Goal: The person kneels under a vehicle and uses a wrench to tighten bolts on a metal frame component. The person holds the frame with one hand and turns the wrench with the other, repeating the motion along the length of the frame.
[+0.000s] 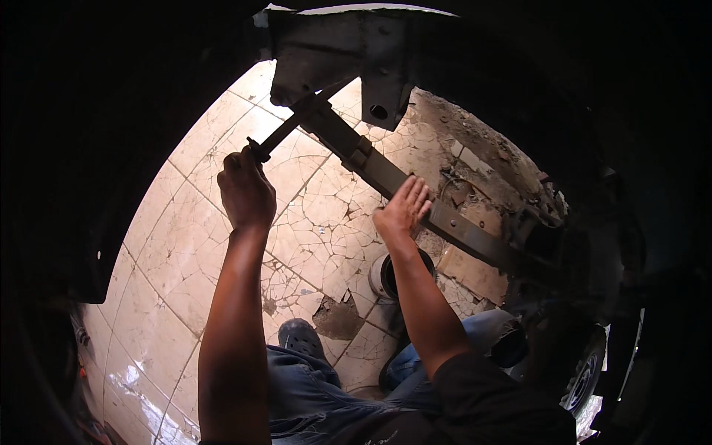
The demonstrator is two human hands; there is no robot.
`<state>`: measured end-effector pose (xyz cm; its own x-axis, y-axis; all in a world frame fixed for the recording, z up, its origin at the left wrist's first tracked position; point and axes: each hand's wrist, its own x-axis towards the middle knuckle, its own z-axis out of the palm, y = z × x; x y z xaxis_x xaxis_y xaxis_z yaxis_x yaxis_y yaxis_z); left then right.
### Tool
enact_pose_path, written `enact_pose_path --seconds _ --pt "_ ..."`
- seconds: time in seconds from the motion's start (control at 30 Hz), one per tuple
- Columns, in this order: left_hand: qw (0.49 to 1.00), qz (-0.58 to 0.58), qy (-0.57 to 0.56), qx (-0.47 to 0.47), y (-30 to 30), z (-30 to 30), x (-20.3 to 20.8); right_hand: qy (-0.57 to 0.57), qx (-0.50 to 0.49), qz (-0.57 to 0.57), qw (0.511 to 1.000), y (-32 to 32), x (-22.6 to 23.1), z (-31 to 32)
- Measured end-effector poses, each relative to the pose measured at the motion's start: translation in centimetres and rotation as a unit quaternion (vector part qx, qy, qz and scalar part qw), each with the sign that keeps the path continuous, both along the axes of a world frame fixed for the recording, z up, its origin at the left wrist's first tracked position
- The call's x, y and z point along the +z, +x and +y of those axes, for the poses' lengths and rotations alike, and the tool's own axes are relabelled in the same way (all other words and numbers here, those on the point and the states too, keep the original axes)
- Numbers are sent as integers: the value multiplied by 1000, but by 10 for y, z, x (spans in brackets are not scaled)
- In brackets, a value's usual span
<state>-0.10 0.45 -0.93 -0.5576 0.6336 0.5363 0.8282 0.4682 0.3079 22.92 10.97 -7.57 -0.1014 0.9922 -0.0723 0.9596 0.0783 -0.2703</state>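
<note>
A long dark leaf spring [386, 175] runs from upper left to lower right above the floor, with a metal clamp [359, 152] around it. At its upper-left end, a narrow dark metal bar [288, 132] slants down to the left. My left hand [247, 189] is closed around the bar's lower end, beside a short bolt-like crosspiece [258, 149]; the fingertips are partly hidden. My right hand [405, 208] lies on the middle of the leaf spring with its fingers stretched out, gripping nothing.
Dark vehicle bodywork [326, 44] arches overhead, with a holed bracket [380, 111] hanging down. A round can-like container [382, 278] stands below my right forearm. Cracked tiles [311, 230] cover the floor, with broken pieces at right. A wheel [586, 374] shows at lower right.
</note>
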Motion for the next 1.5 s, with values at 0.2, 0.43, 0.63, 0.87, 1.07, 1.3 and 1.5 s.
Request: enact_pose_path --seconds 0.2,0.43,0.63,0.87,1.07,1.3,1.5 --pt "1000 -7 -5 -21 -2 2 0 45 142 48 988 -37 12 10" --pt "1000 -24 -7 -14 0 1 1 17 -6 -7 1000 6 -1 7" --pt "999 -19 -9 -24 -2 0 1 39 122 37 991 -43 11 9" --pt "999 -32 -9 -7 4 0 4 14 50 2 999 -19 10 28" --pt "1000 -19 -13 -13 1 1 1 18 110 -5 994 -57 20 32" --pt "998 -53 -20 -11 0 0 6 78 161 -14 984 -42 4 20" --pt "998 -55 -24 -10 2 0 8 30 153 20 987 -46 13 48"
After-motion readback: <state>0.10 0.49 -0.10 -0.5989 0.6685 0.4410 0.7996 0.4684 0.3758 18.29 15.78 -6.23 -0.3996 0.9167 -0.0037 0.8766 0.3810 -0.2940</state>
